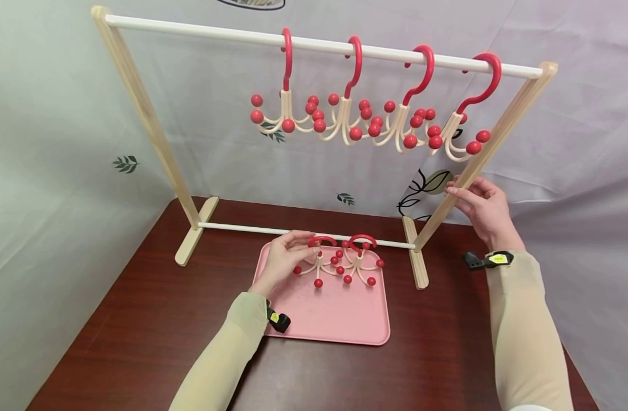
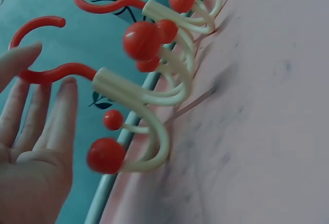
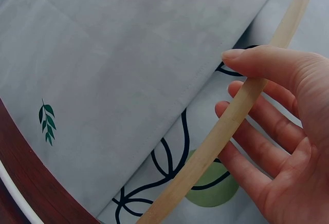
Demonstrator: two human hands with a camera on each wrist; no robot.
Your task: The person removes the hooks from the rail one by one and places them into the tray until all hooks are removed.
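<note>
My left hand (image 1: 288,254) holds the red hook of a small wooden hanger (image 2: 121,88) with curved, red-ball-tipped arms, thumb on one side and fingers on the other. That hanger stands on its arms at the back of a pink tray (image 1: 339,314). Just right of it is a second such hanger (image 1: 359,262), its arms close against the first. My right hand (image 1: 485,208) grips the right wooden post (image 3: 221,136) of a garment rack, the thumb in front and fingers behind. Several matching hangers (image 1: 344,111) hang from the rack's white top rail (image 1: 206,29).
The rack's left post (image 1: 149,123) rises on the far left. A white lower rail (image 1: 242,228) runs just behind the tray, between two wooden feet (image 1: 418,262). All stand on a dark red-brown table (image 1: 139,319), with a leaf-printed cloth (image 1: 216,125) behind.
</note>
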